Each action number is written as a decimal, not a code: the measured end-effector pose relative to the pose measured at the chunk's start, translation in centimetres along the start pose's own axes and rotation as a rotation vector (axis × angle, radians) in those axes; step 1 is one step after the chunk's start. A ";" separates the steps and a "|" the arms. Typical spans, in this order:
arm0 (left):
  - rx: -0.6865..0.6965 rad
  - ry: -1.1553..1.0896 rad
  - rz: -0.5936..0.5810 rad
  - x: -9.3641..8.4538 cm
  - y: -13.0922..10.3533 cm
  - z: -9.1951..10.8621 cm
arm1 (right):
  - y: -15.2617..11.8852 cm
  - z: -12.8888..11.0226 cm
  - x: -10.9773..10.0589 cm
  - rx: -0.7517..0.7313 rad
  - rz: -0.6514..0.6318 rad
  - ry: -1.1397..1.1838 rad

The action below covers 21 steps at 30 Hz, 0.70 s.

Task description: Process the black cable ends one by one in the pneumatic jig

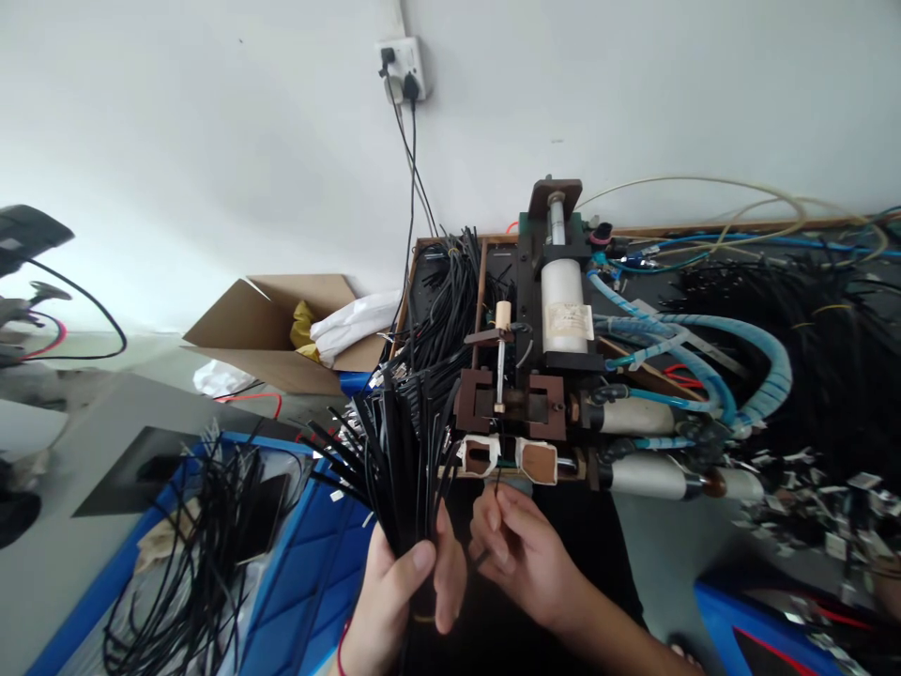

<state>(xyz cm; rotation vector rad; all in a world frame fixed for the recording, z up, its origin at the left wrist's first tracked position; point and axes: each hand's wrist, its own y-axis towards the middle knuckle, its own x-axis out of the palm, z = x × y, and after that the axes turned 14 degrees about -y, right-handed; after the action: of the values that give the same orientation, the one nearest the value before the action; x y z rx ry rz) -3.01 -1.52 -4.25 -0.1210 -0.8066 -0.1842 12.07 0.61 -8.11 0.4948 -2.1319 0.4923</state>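
Observation:
A thick bundle of flat black cables (401, 451) fans upward out of my left hand (415, 573), whose thumb and fingers are wrapped round its lower part. My right hand (517, 549) pinches one thin black cable (498, 483) just below the front of a machine. Above my right fingertips, the machine has two tape-wrapped pads (537, 462) with a narrow gap between them, and the cable's upper end reaches into this gap. Behind the pads are brown metal jaws (545, 404) and an upright white cylinder (563, 305).
More black cables (450, 291) lie in a wooden-edged tray behind the bundle. At left are a blue crate (302, 573) of cables and an open cardboard box (296, 371). Blue hoses (767, 357), cable heaps (795, 329) and another blue crate (732, 629) occupy the right.

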 end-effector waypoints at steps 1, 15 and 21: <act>0.015 -0.021 -0.002 0.0 0.0 -0.1 | 0.0 0.0 0.0 0.005 0.004 -0.006; 0.023 -0.156 -0.127 -0.2 -1.0 -1.1 | -0.6 -0.1 0.4 -0.125 0.265 -0.492; 0.009 -0.173 -0.187 -0.2 -2.3 -1.5 | -0.9 1.9 -0.5 0.026 0.093 -1.094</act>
<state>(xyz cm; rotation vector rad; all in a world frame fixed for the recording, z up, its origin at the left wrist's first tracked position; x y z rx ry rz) -2.59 -4.00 -5.36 -0.0527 -0.9920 -0.3501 11.52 -1.01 -9.45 0.7973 -3.2009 0.3161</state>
